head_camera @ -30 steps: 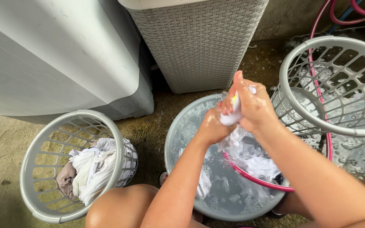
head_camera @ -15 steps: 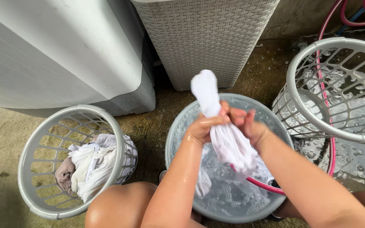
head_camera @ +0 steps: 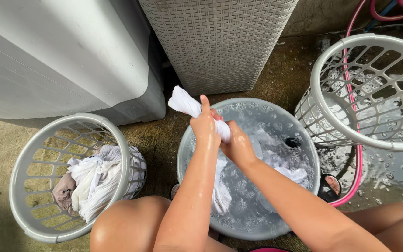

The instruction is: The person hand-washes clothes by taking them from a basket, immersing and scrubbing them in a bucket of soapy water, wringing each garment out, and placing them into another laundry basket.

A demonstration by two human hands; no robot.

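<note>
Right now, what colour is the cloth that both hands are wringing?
White. The cloth shows best in the head view, twisted between the left hand and right hand.

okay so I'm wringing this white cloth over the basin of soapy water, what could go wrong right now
The twisted white cloth sticks out past the rim of the grey basin beyond your left hand, so squeezed water may run onto the concrete floor instead.

The floor near the empty basket is already wet and sudsy, so it could be slippery.

Your right hand grips close to the left; a wet, soapy cloth might slip out and drop back into the water.
</note>
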